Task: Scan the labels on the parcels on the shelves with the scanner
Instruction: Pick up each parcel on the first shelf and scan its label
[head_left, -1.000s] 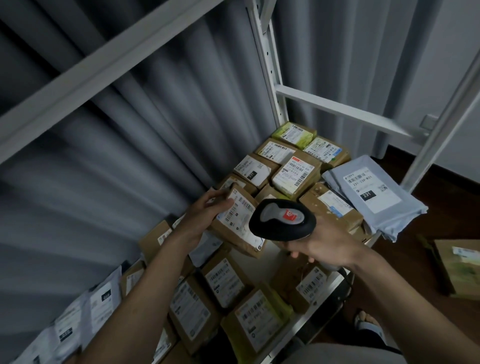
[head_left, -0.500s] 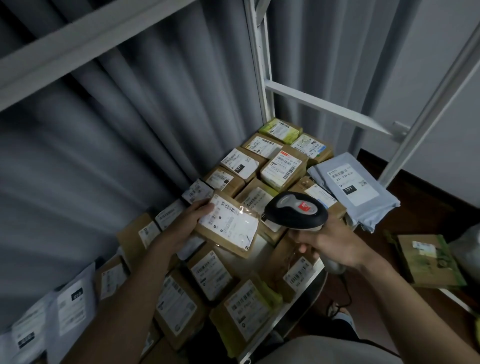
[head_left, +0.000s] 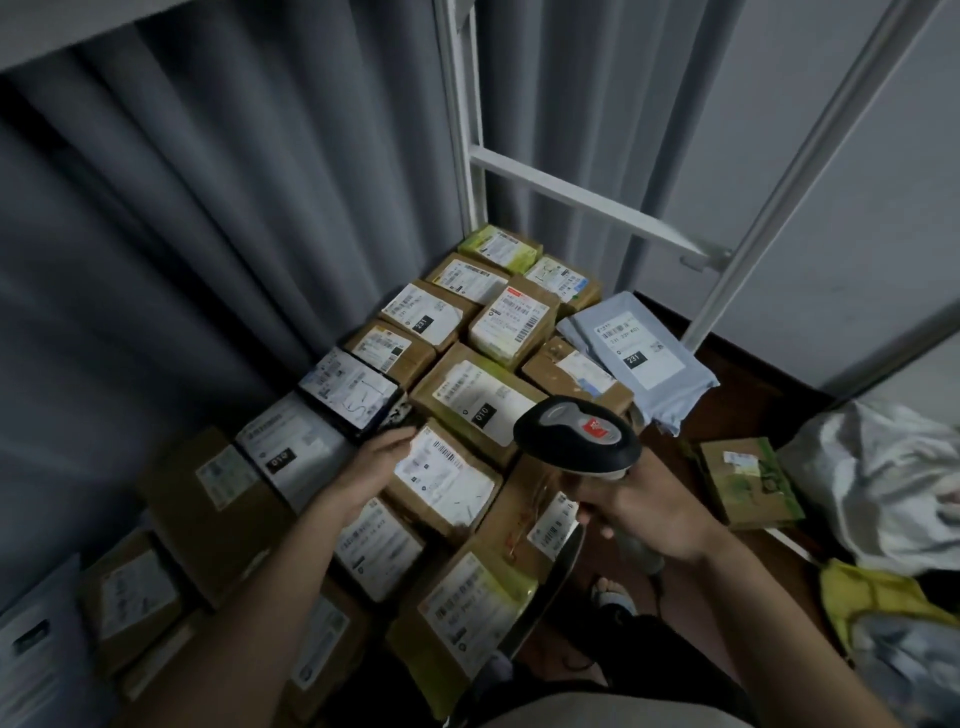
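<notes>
Shelf (head_left: 563, 564); left hand (head_left: 374, 462) on parcel (head_left: 441, 486)

Brown cardboard parcels (head_left: 457, 415) cover the shelf (head_left: 540, 587), each with a white label printed with black barcodes; some labels carry a black box with white digits. At the shelf's far corner lies a yellow-green parcel (head_left: 501, 248). At the right edge rests a pale blue mailer bag (head_left: 641, 353) with a white label. The scanner (head_left: 575, 434) is black with a grey top and a red badge. Grey pleated curtains (head_left: 234, 218) hang behind the white shelf frame (head_left: 571, 195). On the dark brown floor (head_left: 748, 395) sits a brown parcel with green print (head_left: 748, 480).
</notes>
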